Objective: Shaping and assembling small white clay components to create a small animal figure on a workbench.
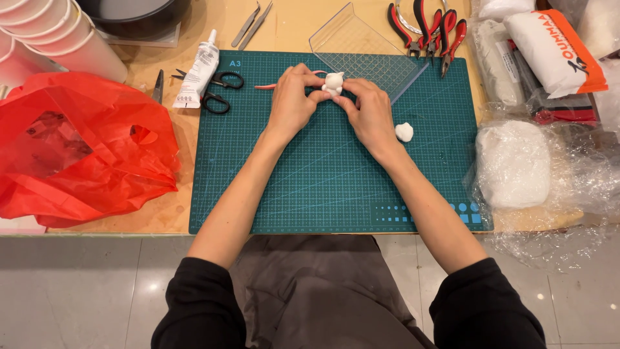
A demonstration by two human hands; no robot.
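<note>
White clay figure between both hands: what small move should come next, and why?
Probably keep pinching the white clay figure into shape with the fingertips. Left hand and right hand both grip it above the green cutting mat, and a spare clay lump lies beside the right hand.

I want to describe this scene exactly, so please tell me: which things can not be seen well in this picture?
Head view only:
- White clay figure: its lower part is covered by the fingers of the left hand and right hand.
- Pink tool: mostly hidden behind the left hand.
- Dark round container: cut off by the top edge.
- White cups: cut off at the top left corner.
- Contents of the red plastic bag: cannot tell.
</note>
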